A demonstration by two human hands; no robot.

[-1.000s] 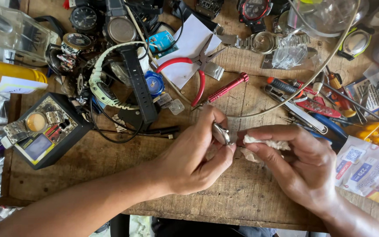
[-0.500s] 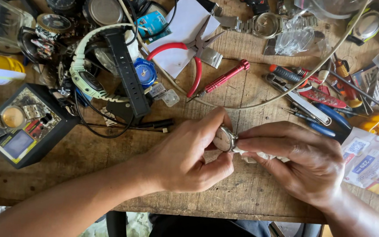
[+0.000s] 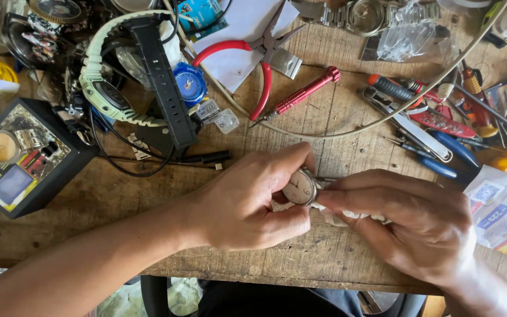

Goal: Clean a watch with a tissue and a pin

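Fingers [image 3: 291,161] of the left hand [image 3: 247,202] stay clenched on the small watch [image 3: 299,188], now turned dial-up; right hand [image 3: 418,226] pinches a whitish cloth [image 3: 347,216] against it at 3 o'clock, above the wooden surface [image 3: 148,194]; red pliers [image 3: 262,70] at 12 o'clock
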